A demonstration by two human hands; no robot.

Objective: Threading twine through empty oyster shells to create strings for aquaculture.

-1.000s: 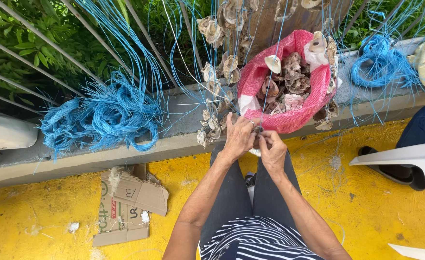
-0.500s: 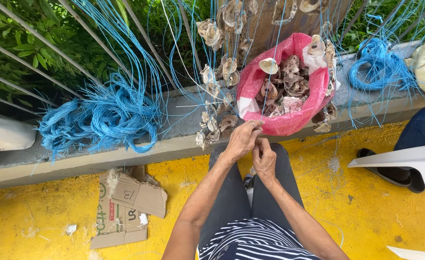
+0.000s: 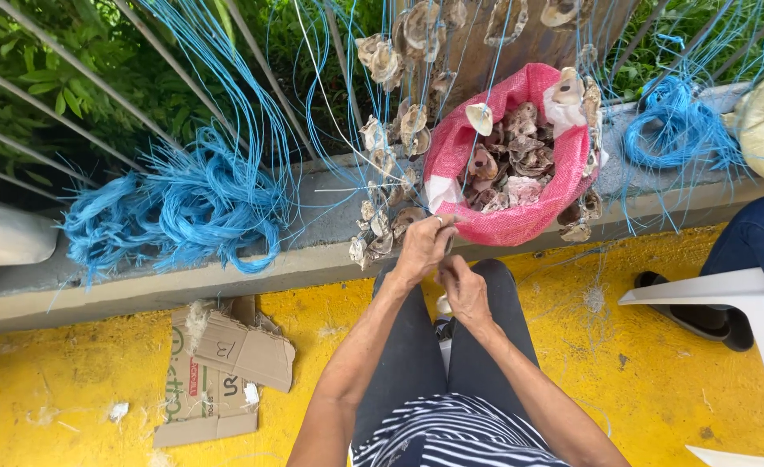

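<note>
My left hand is up at the edge of the concrete ledge, its fingers curled in around something small where the blue strings come down. I judge it to be a strand, or the shell being tied on, but the grip hides it and I cannot tell which. My right hand sits just below, over my knees, fingers bent inward and pinching; what they hold is too small to make out.

The oyster shells already threaded hang in a cluster just beside my left hand, against the ledge. The loose ones fill the pink mesh sack on the ledge, just beyond my knuckles.

What could go wrong, as I judge it: the strings hang close together and cross one another, so I could catch the wrong strand and knot two lines together. The shell edges look jagged, and pulling a knot tight against one could nick a finger or fray the string. The sack leans toward me at the ledge's rim, so a tug on a line lying across it might tip shells onto the yellow floor.

Against the picture from a second ago, my hands have drawn apart: then they were pressed together at the ledge, and now the right has dropped lower toward my lap while the left stays up by the shells
</note>
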